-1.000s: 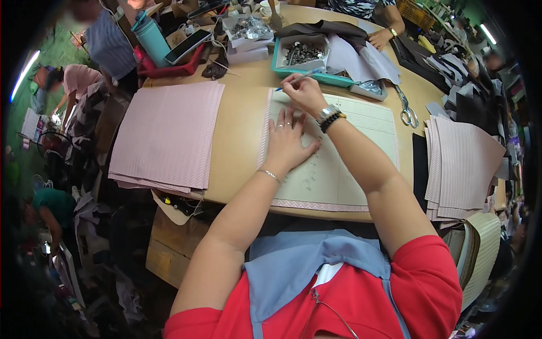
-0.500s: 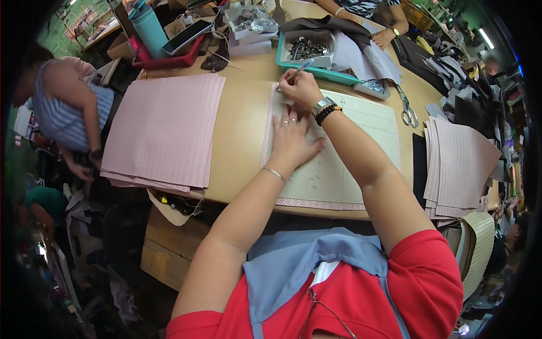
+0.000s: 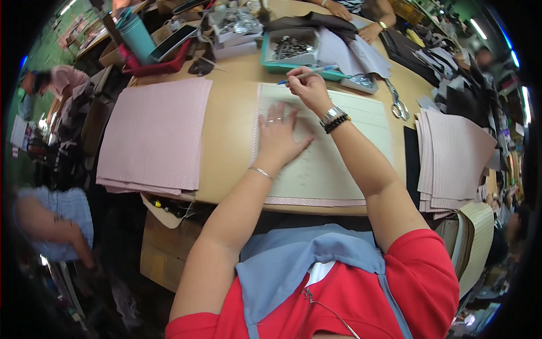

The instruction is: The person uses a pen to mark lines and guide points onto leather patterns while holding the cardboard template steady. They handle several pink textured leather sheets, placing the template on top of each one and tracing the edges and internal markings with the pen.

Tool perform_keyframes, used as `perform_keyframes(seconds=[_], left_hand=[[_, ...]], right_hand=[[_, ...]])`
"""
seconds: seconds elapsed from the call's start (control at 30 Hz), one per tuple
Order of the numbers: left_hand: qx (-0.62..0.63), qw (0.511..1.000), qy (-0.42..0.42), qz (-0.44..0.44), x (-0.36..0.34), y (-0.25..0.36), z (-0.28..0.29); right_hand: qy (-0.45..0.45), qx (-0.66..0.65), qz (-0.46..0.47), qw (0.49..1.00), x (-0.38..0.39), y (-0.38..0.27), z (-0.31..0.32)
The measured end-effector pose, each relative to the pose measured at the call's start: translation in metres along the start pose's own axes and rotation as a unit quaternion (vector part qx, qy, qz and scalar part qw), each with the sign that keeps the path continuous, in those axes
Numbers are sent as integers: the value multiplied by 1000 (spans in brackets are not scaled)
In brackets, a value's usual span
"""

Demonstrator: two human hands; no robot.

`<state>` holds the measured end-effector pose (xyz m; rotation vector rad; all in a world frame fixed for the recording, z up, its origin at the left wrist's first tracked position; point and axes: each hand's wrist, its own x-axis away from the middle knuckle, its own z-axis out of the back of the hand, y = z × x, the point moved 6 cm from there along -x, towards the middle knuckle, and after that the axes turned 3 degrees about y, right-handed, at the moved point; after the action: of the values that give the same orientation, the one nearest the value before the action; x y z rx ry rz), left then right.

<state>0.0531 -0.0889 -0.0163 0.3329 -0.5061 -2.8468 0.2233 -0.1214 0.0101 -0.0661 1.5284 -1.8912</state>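
A pale cream pattern board [image 3: 344,164] with thin lines and handwriting lies over a pink textured sheet [image 3: 316,201], whose edge shows along the board's left and near sides. My left hand [image 3: 279,135] rests flat on the board, fingers spread, a little blurred. Above the board's far left part, my right hand [image 3: 307,89] pinches a pen [image 3: 311,74]. The pen lies nearly level, its blue tip pointing left and apart from the board. A watch and a dark bracelet circle my right wrist.
Pink sheets are stacked at left [image 3: 152,135] and right [image 3: 451,158]. Scissors [image 3: 398,104] lie beyond the board's right corner. At the back stand a teal tray [image 3: 274,66] of metal parts and a red tray [image 3: 164,66] with a bottle. A co-worker's hands [image 3: 370,32] rest across the table.
My right hand has lifted and turned, bringing the pen from a steep slant to nearly level. My left hand stays on the board. The person at left has moved nearer.
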Motion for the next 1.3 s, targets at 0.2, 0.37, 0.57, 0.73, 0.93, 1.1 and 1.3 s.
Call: perform_keyframes(seconds=[0.2, 0.37, 0.57, 0.73, 0.93, 1.1, 1.3], left_hand=[[-66, 998, -24, 1, -7, 3, 14], [-121, 989, -82, -19, -42, 47, 9], [-104, 965, -130, -202, -82, 179, -40], [-157, 945, -180, -222, -107, 223, -60], [-218, 924, -237, -206, -118, 230, -67], [-236, 916, -249, -207, -121, 235, -70], [-224, 921, -240, -209, -119, 232, -74]], right_hand=[[108, -94, -139, 980, 81, 37, 168], [226, -97, -172, 954, 121, 74, 293], [222, -34, -116, 968, 97, 105, 308], [224, 29, -94, 970, 85, 112, 310], [169, 149, -84, 971, 85, 91, 306], [161, 169, -75, 970, 83, 82, 307], [145, 168, -82, 972, 84, 82, 306]])
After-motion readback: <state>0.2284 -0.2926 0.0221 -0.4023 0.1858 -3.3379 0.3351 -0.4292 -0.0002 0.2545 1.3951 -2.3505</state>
